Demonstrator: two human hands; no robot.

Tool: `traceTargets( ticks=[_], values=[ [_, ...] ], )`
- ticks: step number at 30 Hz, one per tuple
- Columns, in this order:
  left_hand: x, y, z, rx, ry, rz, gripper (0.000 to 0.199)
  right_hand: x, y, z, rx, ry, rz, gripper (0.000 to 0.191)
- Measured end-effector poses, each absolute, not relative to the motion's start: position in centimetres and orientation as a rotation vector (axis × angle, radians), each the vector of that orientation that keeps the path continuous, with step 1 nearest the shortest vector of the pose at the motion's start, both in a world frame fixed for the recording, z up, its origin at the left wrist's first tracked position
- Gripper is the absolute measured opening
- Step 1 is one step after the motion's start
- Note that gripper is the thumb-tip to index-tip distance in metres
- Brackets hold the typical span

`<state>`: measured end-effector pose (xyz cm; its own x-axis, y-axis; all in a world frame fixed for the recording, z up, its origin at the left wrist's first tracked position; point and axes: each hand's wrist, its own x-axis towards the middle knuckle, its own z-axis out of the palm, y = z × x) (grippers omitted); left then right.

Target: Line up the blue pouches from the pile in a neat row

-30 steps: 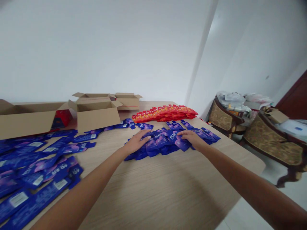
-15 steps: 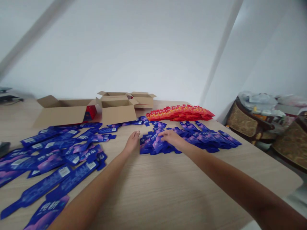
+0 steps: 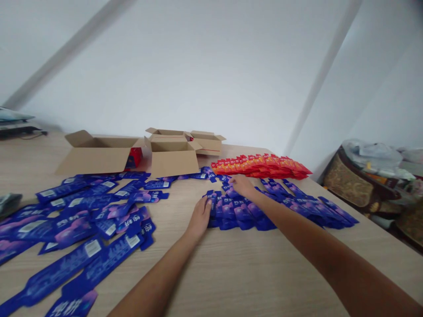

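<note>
Blue and purple packets (image 3: 243, 212) lie overlapped in a row right of centre on the table. My left hand (image 3: 200, 215) rests against the left end of this row, its fingers closed together at the edge of the end packet; whether it grips that packet is hard to tell. Over the back edge of the row is my right hand (image 3: 243, 185), fingers bent down among the packets, their tips hidden. More blue packets (image 3: 79, 224) are scattered loosely across the left side.
Open cardboard boxes (image 3: 174, 162) stand at the back on the wooden table (image 3: 211, 277). Red and orange packets (image 3: 261, 165) form an overlapping pile at the back right. A patterned chair (image 3: 343, 176) with plastic bags stands beyond the right edge.
My left hand has moved right onto the row's end. My right hand has shifted toward the back of the row. The row's left packets look more upright and spread. The view has shifted left.
</note>
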<state>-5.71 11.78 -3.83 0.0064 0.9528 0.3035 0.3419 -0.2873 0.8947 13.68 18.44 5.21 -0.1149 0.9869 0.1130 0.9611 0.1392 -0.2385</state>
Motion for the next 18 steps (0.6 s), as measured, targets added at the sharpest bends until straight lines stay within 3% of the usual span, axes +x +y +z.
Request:
traceTargets(
  ticks=[6,18],
  values=[
    [-5.7,11.0,-4.0,1.776,1.43,1.331,0.039,15.7,24.9,3.7,-2.237,-2.164,0.067,0.033],
    [-5.8,10.4,-3.5,1.686,1.478,1.331,0.041,15.8,28.5,1.8,-2.327,-2.271,0.176,0.047]
  ],
)
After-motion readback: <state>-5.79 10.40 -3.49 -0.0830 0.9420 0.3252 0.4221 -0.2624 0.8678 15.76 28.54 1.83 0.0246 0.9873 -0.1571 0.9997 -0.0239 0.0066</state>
